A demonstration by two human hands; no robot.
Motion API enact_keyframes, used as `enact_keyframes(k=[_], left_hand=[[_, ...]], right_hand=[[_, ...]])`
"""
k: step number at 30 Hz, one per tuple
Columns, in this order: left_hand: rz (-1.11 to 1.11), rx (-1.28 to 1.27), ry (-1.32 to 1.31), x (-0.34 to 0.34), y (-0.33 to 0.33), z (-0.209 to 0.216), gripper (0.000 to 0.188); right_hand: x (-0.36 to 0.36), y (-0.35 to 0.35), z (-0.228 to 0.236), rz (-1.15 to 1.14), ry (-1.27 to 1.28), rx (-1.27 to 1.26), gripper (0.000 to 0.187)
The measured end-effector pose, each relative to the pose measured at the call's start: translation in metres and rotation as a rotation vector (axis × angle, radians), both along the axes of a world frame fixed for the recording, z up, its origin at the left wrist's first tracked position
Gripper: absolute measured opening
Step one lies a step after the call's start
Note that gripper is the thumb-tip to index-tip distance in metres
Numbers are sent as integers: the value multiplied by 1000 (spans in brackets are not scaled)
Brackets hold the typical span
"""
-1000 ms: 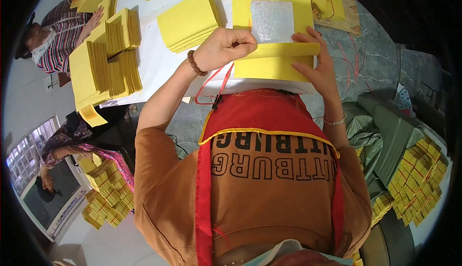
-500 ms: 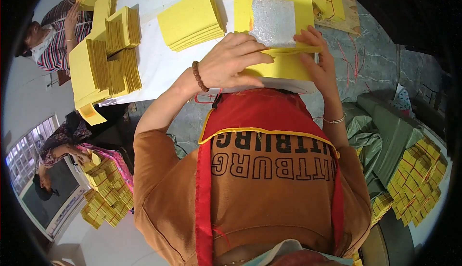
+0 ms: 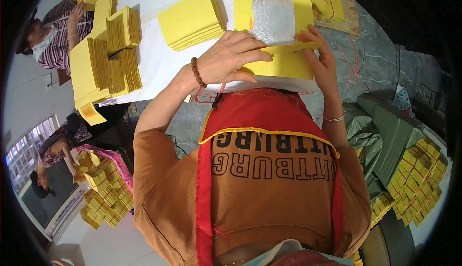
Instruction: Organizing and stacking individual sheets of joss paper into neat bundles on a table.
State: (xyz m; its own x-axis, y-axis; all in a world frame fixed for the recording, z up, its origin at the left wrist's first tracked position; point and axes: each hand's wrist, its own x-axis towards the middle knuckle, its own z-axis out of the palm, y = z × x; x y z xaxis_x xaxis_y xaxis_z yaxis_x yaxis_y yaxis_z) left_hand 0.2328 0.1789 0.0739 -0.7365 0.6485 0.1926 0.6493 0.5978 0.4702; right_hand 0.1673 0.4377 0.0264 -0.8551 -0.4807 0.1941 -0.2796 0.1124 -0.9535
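Note:
A yellow paper sheet [image 3: 243,6] with a silver foil square [image 3: 273,20] on it lies at the table's near edge, in front of my body. Its near part is raised and bent over toward the foil. My left hand [image 3: 232,57] grips the left part of that bent edge, fingers on top and thumb lower down. At the right end, my right hand [image 3: 318,57] has the same edge between thumb and fingers. The fold covers the lower rim of the foil.
A fanned stack of folded yellow papers [image 3: 190,20] lies left of the sheet, with thicker stacks [image 3: 89,71] along the table's left side. Red-tied yellow bundles [image 3: 416,179] are piled at the right. Two other people handle yellow papers at the left.
The bent edge is tilted slightly differently and shows more of its face. My hands have barely shifted. At the lower left, another person's arm has moved by the pile.

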Motion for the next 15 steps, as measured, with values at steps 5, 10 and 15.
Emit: enact_keyframes(k=[5,10,15], left_hand=[[-6,-22,15,1,3,3,48],[5,-92,69,4,5,3,50],[-11,-11,-24,-2,-1,4,50]], right_hand=[[0,0,-1,-13,-26,-6,30],[0,-1,1,-5,4,2,30],[1,-1,2,-5,-60,-22,30]])
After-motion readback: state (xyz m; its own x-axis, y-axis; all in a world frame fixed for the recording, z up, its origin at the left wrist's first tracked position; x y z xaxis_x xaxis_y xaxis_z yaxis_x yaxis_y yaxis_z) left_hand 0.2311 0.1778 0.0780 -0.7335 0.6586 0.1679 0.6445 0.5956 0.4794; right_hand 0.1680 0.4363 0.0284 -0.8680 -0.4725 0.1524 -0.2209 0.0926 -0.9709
